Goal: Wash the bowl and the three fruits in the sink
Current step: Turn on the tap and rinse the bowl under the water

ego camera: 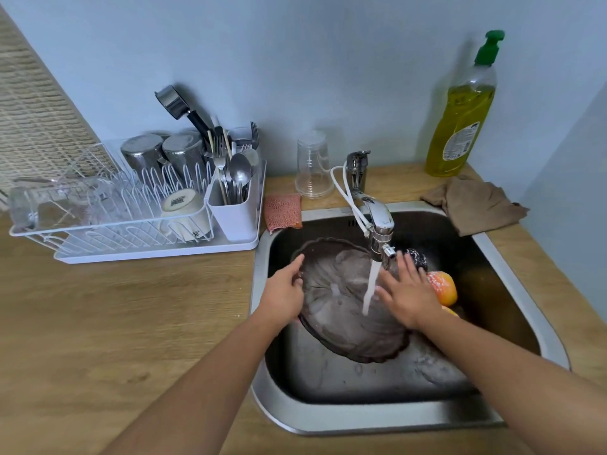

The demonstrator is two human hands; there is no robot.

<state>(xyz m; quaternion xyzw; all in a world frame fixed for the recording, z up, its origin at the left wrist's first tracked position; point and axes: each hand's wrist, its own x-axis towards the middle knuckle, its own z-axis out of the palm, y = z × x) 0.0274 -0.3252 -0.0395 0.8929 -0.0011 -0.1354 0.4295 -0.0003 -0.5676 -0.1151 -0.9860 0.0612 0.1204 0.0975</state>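
A wide dark bowl (348, 326) with a wavy rim lies tilted in the steel sink (512, 274) under running water from the tap (377, 221). My left hand (284, 295) grips the bowl's left rim. Inside the bowl, at its right side, my right hand (409, 295) rests flat with fingers spread, next to the water stream. Behind my right hand lie an orange-red fruit (443, 287), a dark fruit (415, 257) and a sliver of a yellow-orange fruit (450, 311), mostly hidden.
A white dish rack (131, 221) with cups and cutlery stands on the wooden counter to the left. A pink sponge (282, 211), an upturned clear cup (313, 165), a green-capped soap bottle (463, 116) and a brown cloth (476, 205) sit behind the sink.
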